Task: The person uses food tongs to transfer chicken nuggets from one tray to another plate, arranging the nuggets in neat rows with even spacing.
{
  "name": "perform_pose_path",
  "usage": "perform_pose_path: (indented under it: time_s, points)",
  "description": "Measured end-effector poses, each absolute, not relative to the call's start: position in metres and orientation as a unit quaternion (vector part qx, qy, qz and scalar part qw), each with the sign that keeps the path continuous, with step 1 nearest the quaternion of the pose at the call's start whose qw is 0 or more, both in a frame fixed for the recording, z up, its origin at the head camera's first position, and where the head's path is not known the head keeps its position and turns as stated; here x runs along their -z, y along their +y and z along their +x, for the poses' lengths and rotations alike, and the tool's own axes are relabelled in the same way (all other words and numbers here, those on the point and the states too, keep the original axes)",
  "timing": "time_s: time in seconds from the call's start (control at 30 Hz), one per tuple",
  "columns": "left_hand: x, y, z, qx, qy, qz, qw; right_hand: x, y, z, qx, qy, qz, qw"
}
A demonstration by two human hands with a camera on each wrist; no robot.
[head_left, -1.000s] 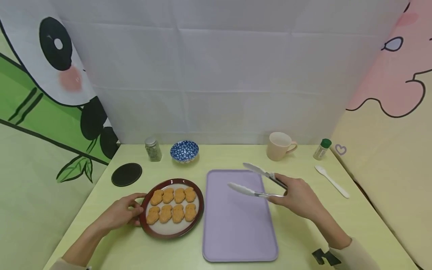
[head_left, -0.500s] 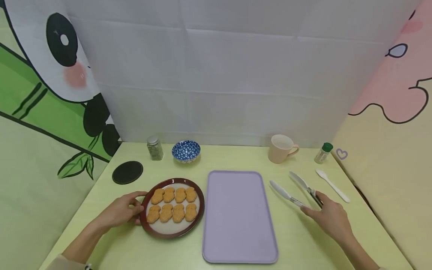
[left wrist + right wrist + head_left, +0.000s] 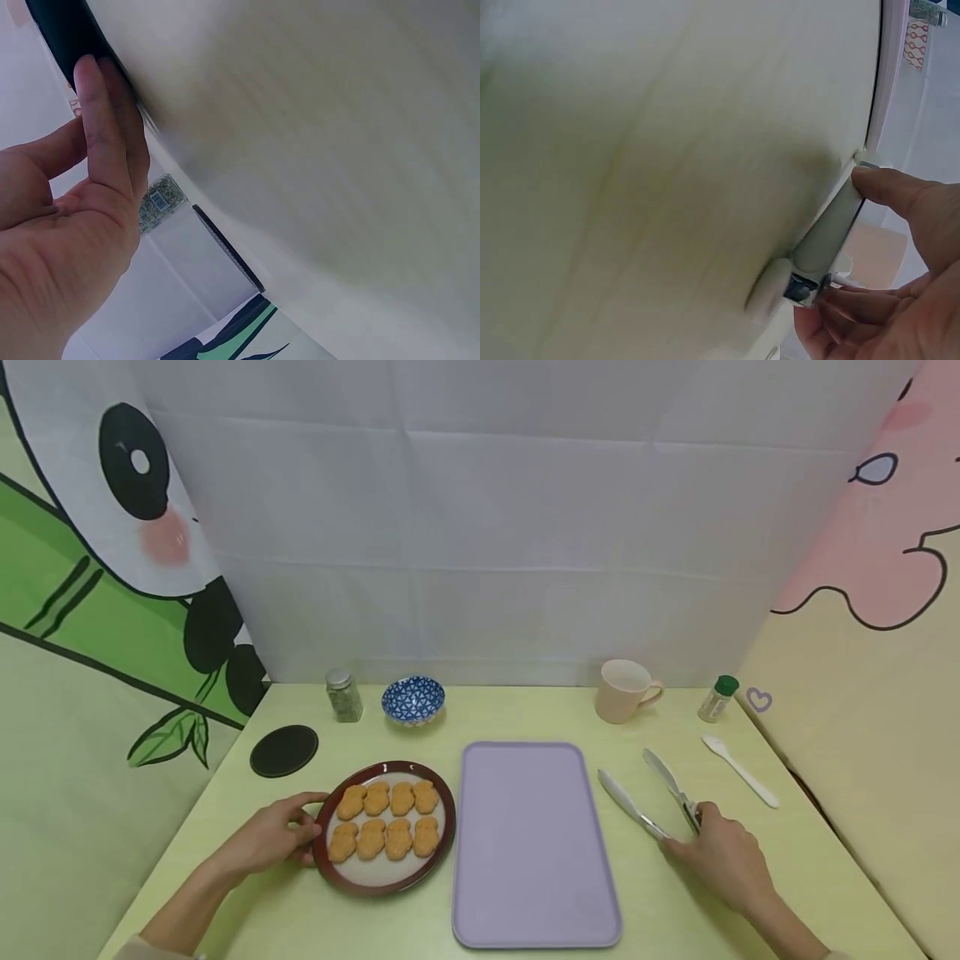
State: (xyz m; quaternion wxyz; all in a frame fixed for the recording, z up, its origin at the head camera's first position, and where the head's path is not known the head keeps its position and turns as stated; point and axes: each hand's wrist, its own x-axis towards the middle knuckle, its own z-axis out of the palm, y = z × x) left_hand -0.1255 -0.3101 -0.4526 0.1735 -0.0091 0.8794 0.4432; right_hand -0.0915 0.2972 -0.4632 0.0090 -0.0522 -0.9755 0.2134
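My left hand grips the left rim of a round plate with a brown border and pale centre. Two rows of golden-brown, bumpy food pieces, like nuggets, lie on it. In the left wrist view, the fingers press along the plate's dark edge. To the right of the lilac tray, my right hand holds metal tongs by the handle end, low at the tabletop. Their arms are spread, with nothing between the pale tips. The right wrist view shows thumb and fingers on opposite sides of the tongs' handles.
Along the back stand a spice jar, a blue patterned bowl, a pink mug and a green-capped bottle. A black round coaster lies at left, a white spoon at right.
My right hand has carried the tongs from over the tray to the right and down to the tabletop. The left hand and plate have stayed put.
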Motion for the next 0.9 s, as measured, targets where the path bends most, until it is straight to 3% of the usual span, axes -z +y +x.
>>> perform_pose_path:
  time_s: [0.2,0.53,0.77,0.9]
  points:
    - [0.453,-0.311,-0.124,-0.446,0.879,-0.012,0.169,0.462,0.296,-0.093,-0.203,-0.978,-0.042,0.013]
    - [0.453,-0.314,-0.123,-0.447,0.878,-0.019,0.171,0.445,0.308,-0.103,-0.206,-0.978,0.004,-0.027]
    - [0.444,-0.321,-0.128,-0.446,0.879,-0.01,0.171,0.427,0.322,-0.121,-0.213,-0.975,0.056,0.018]
    - [0.423,-0.327,-0.129,-0.365,0.923,0.032,0.113,0.42,0.325,-0.13,-0.197,-0.976,0.077,0.051]
